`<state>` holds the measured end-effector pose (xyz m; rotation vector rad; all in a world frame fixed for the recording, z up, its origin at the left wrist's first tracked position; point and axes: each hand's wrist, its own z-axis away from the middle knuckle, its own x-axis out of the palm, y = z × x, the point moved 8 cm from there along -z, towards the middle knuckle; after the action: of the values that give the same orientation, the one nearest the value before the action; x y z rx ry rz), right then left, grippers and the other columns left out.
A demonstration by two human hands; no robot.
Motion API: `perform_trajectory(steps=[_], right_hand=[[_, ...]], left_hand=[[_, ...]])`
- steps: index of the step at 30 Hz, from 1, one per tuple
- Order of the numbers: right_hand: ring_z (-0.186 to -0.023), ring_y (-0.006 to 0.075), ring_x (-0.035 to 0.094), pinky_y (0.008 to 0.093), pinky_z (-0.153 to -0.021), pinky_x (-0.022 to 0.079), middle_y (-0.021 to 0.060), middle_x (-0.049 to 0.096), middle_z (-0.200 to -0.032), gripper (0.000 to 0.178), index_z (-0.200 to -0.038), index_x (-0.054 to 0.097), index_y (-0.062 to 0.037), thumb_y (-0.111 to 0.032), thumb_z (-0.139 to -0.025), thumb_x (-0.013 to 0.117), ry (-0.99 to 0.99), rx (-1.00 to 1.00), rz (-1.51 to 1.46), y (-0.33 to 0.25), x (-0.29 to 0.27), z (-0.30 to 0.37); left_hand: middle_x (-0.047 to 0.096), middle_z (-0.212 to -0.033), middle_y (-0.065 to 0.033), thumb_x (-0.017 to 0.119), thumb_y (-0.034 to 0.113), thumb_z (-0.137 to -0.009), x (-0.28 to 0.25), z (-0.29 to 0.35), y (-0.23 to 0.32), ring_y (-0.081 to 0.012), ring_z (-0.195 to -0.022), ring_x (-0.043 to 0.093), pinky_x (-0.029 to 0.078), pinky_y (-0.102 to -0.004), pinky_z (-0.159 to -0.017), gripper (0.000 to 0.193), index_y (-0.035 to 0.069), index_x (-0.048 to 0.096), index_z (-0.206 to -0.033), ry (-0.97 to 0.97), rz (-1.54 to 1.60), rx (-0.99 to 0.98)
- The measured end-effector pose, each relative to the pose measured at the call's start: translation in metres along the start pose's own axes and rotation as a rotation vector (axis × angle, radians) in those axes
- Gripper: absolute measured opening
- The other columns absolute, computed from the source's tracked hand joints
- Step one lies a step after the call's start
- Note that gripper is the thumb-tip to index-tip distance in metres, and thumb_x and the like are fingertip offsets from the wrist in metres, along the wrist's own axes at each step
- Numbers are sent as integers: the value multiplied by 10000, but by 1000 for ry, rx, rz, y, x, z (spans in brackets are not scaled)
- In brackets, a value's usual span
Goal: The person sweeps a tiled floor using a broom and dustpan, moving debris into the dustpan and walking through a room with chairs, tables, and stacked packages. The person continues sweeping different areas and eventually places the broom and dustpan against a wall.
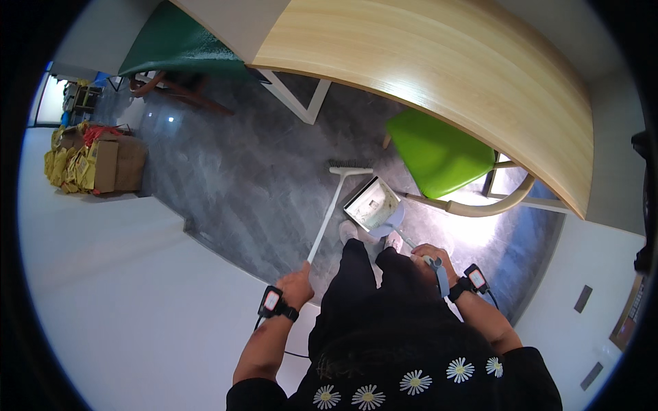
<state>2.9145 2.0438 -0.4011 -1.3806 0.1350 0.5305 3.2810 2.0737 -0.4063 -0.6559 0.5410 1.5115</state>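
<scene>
Broom in the left hand point(296, 286), dustpan in the right hand point(433, 262), both tools reaching out over the grey floor point(247, 171).
The left hand is closed around the white handle of the broom point(326, 218), whose dark bristles point to the far side; the right hand grips the handle of the dustpan point(373, 204), which sits just beyond the pale shoes point(348, 231), its dark-lipped edge turned far left, just beside the broom's head. A bright green chair point(442, 154) stands to the right, partly under the wooden tabletop point(439, 61); at far left, a cardboard box point(120, 164) has yellow packaging point(72, 164) heaped at it.
</scene>
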Motion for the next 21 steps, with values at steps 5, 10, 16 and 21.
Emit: perform_trajectory(steps=[5, 10, 16, 21], right_hand=[[-808, 322, 678, 373, -760, 548, 163, 689, -881, 145, -820, 664, 6, -133, -860, 662, -13, -31, -12, 12, -1, 8], [-826, 320, 676, 374, -766, 543, 152, 692, -888, 166, -811, 664, 3, -151, -867, 639, 5, 17, 16, 11, 11, 22], [-837, 308, 681, 369, -772, 544, 146, 697, -894, 177, -804, 667, 5, -161, -862, 651, 77, 122, 43, 1, 51, 27], [-847, 299, 682, 366, -781, 545, 141, 700, -901, 179, -808, 676, -5, -170, -872, 646, 112, 131, 62, -5, 89, 18]], left_hand=[[701, -882, -172, 600, 198, -831, 18, 65, -24, -370, -867, 677, 532, -469, -757, 477, 191, 571, -1307, 73, 164, -35], [688, -977, -223, 612, 217, -832, 15, 54, -76, -404, -938, 652, 517, -487, -838, 455, 102, 611, -1272, 181, 463, 21], [669, -999, -276, 537, 184, -854, -11, -44, -144, -431, -945, 650, 518, -483, -834, 501, 40, 524, -1334, 156, 591, -129], [663, -984, -280, 524, 178, -856, -22, -109, -175, -446, -934, 643, 510, -502, -811, 450, 43, 537, -1285, 72, 704, -182]])
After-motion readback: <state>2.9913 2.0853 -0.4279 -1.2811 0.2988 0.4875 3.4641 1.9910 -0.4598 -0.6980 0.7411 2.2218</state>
